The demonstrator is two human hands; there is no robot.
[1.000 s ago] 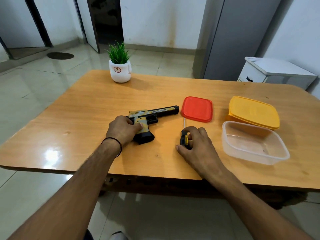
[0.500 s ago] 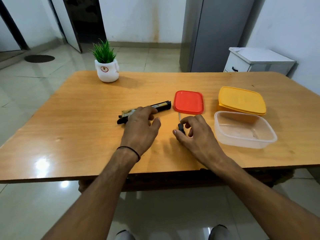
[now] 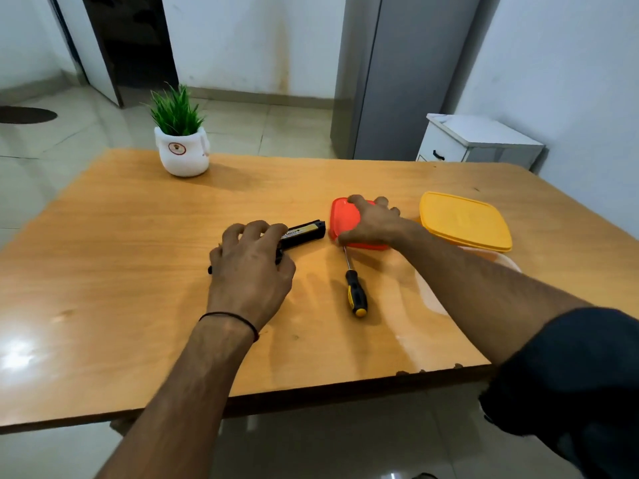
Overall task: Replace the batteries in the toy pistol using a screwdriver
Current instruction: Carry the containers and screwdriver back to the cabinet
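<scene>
**Screwdriver lies loose between two busy hands**

Pale floor tiles and white walls surround a wooden worktop [image 3: 121, 236] that carries everything for the job. One toy pistol [image 3: 304, 231] lies flat, its barrel pointing right towards the red lid [image 3: 340, 219]. The left hand [image 3: 250, 267] covers the pistol's grip end with fingers curled over it; whether it truly grips or only presses down cannot be told. The right hand [image 3: 373, 221] rests spread on the red lid, thumb at its near edge, holding nothing else.

One screwdriver [image 3: 354, 285] lies free on the worktop between the two hands, tip under the lid's near edge, yellow-and-black handle towards the person. It sits just behind and below the right hand, the nearer one.

Counted: two lids, red and yellow [image 3: 465, 221]; one clear tub [image 3: 432, 299], mostly hidden by the right forearm; one potted plant [image 3: 181, 152]. No batteries are visible.
</scene>
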